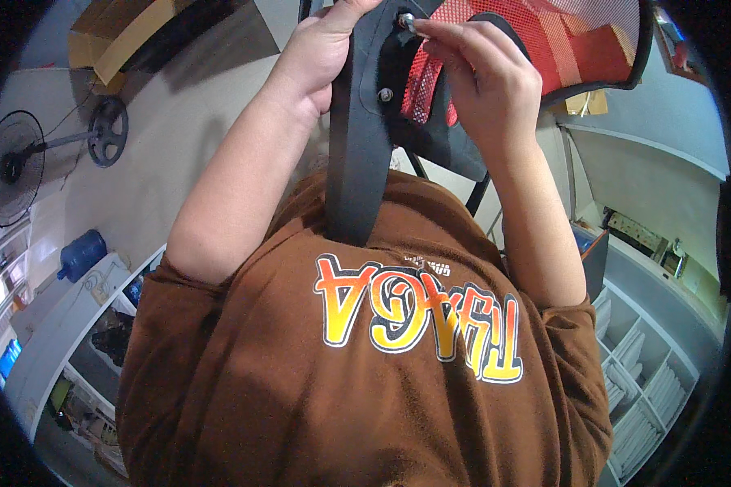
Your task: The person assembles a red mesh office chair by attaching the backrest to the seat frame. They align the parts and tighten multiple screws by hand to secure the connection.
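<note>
A black chair armrest (pixel 356 162) stands in front of my chest, its lower end against my shirt. My left hand (pixel 321 57) is wrapped round its upper part, with some fingers hidden behind it. Thumb and fingers of my right hand (pixel 495 85) pinch a small silver bolt (pixel 407 20) at the armrest's upper side. Lower down, a second silver bolt (pixel 385 95) sits in the black part. Behind my right hand is the red mesh chair back (pixel 564 45) with its black frame.
An open cardboard box (pixel 130 36) is at the upper left. A fan (pixel 12 166) and a blue water jug (pixel 82 254) are at the left, above white shelving (pixel 49 381). White compartments (pixel 646 357) with stacked items stand at the right.
</note>
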### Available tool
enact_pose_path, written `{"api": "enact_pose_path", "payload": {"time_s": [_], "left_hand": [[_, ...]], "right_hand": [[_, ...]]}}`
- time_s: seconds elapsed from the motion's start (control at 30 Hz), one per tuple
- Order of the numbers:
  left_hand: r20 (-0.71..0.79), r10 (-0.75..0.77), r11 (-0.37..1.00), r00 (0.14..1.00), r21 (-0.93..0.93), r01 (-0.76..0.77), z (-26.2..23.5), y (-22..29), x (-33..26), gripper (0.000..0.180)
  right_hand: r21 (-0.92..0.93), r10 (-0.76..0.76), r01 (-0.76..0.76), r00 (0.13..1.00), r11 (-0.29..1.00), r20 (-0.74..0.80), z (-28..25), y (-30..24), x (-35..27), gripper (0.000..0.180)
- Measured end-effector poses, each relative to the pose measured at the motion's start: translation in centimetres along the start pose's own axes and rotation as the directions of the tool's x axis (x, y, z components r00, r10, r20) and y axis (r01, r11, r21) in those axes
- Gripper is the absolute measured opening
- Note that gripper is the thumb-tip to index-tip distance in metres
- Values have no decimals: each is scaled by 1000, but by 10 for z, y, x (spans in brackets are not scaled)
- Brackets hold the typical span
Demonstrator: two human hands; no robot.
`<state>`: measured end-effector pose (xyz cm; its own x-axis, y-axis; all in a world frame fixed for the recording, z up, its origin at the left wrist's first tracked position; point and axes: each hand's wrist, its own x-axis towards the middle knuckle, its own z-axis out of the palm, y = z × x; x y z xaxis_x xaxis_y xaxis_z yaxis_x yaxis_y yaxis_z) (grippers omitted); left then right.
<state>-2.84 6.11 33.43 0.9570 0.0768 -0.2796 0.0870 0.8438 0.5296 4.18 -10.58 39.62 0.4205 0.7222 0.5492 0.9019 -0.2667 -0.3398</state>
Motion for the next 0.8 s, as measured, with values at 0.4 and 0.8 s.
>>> {"api": "enact_pose_path", "payload": {"time_s": [0.4, 0.8], "left_hand": [[-70, 14, 999, 997, -38, -17, 9, -4, 4, 32], [-51, 31, 996, 998, -79, -35, 10, -6, 7, 30]], "right_hand": [[140, -37, 0, 965, 990, 259, -19, -13, -25, 29], [-12, -156, 172, 918, 985, 365, -26, -11, -2, 34]]}}
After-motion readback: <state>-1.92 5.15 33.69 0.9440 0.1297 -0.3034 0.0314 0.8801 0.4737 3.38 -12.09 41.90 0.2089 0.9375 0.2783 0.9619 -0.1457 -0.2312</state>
